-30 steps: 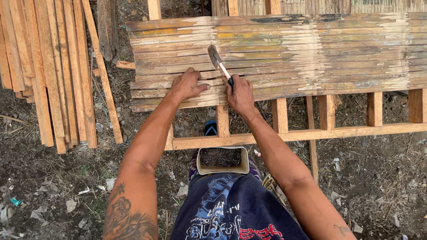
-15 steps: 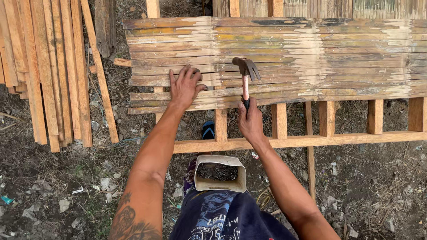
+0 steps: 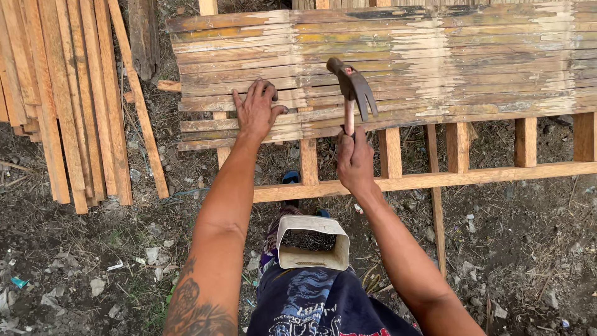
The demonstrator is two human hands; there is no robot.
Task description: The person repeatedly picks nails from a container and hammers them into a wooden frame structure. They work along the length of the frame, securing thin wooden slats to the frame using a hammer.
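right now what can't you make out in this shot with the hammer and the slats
Head view only:
- Any nail under the left hand: the fingers pressed on the weathered bamboo slat panel cover that spot.
- The wooden handle of the dark steel claw hammer: its lower part is buried in the right hand grip.
- The inside of the open beige plastic container: too shadowed to tell what it holds.
- The stack of loose wooden strips: cut off by the top and left edges.

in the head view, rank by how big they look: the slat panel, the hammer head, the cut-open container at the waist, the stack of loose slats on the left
1. slat panel
2. stack of loose slats
3. cut-open container, though it sits nearer the camera
4. hammer head, held up in the right hand
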